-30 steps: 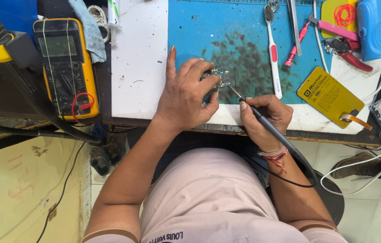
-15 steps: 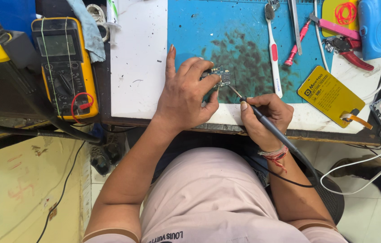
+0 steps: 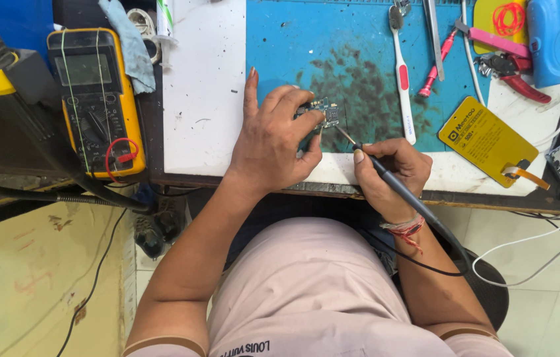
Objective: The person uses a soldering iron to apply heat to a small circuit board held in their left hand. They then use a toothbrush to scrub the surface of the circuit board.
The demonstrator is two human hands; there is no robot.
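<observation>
My left hand (image 3: 273, 142) pins 1 small circuit board (image 3: 323, 114) against the blue work mat (image 3: 359, 39); thumb and curled fingers clamp its near edge, index finger stretched out flat away from me, presumably to steady the hand; the board sits at the mat's near part, just above the dark stained patch. My right hand (image 3: 389, 172) is closed pen-style round 1 soldering iron (image 3: 386, 173); its tip meets the board's right edge, just beside my left fingertips; the low slant probably lets the heel of the hand rest on the bench edge; its cord trails back past my wrist.

Right of the iron's tip: 1 white toothbrush (image 3: 402, 79) with a red grip, lying lengthwise, within reach, likely for cleaning. Further right: 1 yellow flat card (image 3: 481, 140) with an orange ribbon tail; beyond it 1 red-handled cutter (image 3: 511, 71) and 1 pink-handled tool (image 3: 442, 56); 1 pair of tweezers (image 3: 433, 36) beside the brush.

Left of the holding hand: bare white board (image 3: 204, 86); then 1 yellow multimeter (image 3: 95, 99), well apart, with a grey-blue cloth (image 3: 128, 43) draped at its far corner.
</observation>
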